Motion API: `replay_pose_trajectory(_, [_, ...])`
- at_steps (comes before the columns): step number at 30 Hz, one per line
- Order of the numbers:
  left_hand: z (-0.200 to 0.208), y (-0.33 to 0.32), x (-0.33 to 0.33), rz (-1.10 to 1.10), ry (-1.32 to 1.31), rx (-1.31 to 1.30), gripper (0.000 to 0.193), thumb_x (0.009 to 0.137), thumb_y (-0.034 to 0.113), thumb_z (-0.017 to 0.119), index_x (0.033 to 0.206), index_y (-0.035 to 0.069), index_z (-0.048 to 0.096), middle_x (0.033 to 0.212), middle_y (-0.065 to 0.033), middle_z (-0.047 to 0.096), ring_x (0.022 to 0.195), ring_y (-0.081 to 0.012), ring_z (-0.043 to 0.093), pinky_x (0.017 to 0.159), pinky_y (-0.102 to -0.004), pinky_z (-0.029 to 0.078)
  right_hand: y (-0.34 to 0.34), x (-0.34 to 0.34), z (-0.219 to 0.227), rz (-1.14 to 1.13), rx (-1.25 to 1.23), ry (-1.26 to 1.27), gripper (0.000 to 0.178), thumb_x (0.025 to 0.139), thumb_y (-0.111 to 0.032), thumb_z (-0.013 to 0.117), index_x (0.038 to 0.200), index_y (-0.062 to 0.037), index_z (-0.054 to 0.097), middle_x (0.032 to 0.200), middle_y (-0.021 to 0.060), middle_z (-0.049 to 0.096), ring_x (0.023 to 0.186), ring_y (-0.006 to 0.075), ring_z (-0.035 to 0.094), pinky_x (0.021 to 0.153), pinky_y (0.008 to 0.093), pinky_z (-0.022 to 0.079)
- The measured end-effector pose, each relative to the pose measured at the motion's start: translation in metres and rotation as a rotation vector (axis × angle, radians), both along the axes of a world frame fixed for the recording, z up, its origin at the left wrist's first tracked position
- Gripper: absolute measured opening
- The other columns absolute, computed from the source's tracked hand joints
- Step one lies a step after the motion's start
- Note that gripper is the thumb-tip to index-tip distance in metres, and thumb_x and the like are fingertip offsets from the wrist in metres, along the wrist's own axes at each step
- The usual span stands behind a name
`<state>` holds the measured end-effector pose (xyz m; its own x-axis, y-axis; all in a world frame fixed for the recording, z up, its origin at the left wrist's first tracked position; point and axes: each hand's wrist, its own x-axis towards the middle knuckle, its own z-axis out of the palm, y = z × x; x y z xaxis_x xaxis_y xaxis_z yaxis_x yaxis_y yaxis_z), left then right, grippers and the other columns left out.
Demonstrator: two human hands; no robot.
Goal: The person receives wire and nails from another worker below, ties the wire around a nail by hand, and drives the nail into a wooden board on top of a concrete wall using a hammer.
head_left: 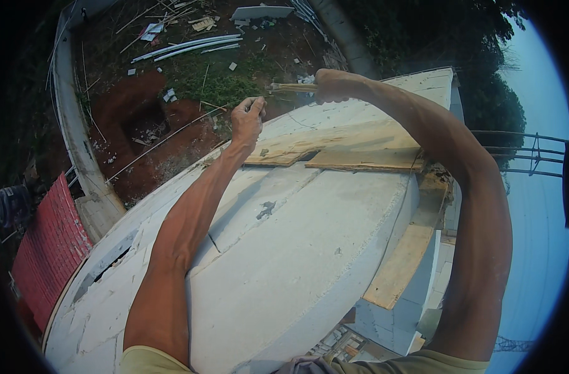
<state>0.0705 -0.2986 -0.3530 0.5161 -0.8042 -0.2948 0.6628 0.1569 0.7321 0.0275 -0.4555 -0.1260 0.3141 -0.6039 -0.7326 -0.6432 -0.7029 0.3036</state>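
The right hand (331, 85) is closed around a wooden tool handle (292, 88) held above the white curved surface (309, 237). The left hand (247, 118) is clenched just beside it, over a plywood board (359, 149) (its contents hidden).

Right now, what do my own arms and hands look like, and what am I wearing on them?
Both forearms are bare, lean and sinewy. The left hand and right hand wear no gloves. Short yellow-green sleeves show at the picture's lower edge. No watch or rings visible.
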Motion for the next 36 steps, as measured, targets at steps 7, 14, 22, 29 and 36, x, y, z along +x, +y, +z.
replay_pose_trajectory(7, [-0.012, -0.008, 0.015, 0.056, -0.321, 0.172, 0.022, 0.094, 0.021, 0.07, 0.091, 0.0, 0.072, 0.067, -0.0045, 0.063, 0.057, -0.0121, 0.052, 0.054, -0.0334, 0.041, 0.067, 0.046, 0.025, -0.249, 0.475, -0.36, 0.032, 0.077, -0.012, 0.074, 0.102, 0.0072, 0.068, 0.063, 0.0012, 0.054, 0.05, 0.0103, 0.048, 0.044, 0.0309, 0.036])
replay_pose_trajectory(14, [0.029, 0.008, 0.012, -0.039, -0.824, 0.015, 0.02, 0.093, 0.018, 0.072, 0.096, -0.002, 0.072, 0.091, -0.0078, 0.07, 0.081, -0.018, 0.062, 0.075, -0.034, 0.048, 0.07, 0.123, -0.033, 0.209, 0.197, -0.471, 0.031, 0.079, -0.017, 0.07, 0.1, 0.0048, 0.072, 0.079, 0.0149, 0.07, 0.071, 0.0252, 0.069, 0.065, 0.0411, 0.054])
replay_pose_trajectory(22, [0.016, 0.022, -0.011, 0.102, -0.686, -0.129, 0.026, 0.095, 0.025, 0.072, 0.089, -0.001, 0.071, 0.076, -0.0043, 0.066, 0.068, -0.0132, 0.058, 0.063, -0.0316, 0.045, -0.024, 0.06, -0.069, 0.386, -0.165, -0.265, 0.027, 0.083, -0.016, 0.067, 0.105, -0.0034, 0.075, 0.104, 0.0176, 0.075, 0.099, 0.0322, 0.073, 0.084, 0.0437, 0.057])
replay_pose_trajectory(29, [-0.015, 0.015, -0.005, 0.056, -0.109, 0.214, 0.035, 0.101, 0.032, 0.06, 0.08, 0.005, 0.064, 0.062, 0.001, 0.054, 0.051, -0.0076, 0.045, 0.047, -0.0281, 0.034, -0.021, 0.035, -0.045, 0.164, 0.024, -0.023, 0.015, 0.079, -0.01, 0.072, 0.081, 0.0045, 0.072, 0.07, 0.0169, 0.07, 0.058, 0.0252, 0.069, 0.05, 0.0375, 0.053])
replay_pose_trajectory(36, [-0.002, 0.016, 0.021, -0.156, 0.522, 0.306, 0.016, 0.102, 0.02, 0.055, 0.093, 0.007, 0.056, 0.065, 0.0001, 0.053, 0.043, -0.0061, 0.034, 0.038, -0.0242, 0.025, 0.062, 0.039, -0.014, -0.179, 0.39, -0.379, 0.019, 0.077, -0.009, 0.073, 0.091, 0.0034, 0.069, 0.059, 0.0006, 0.053, 0.045, 0.0103, 0.046, 0.039, 0.0298, 0.03])
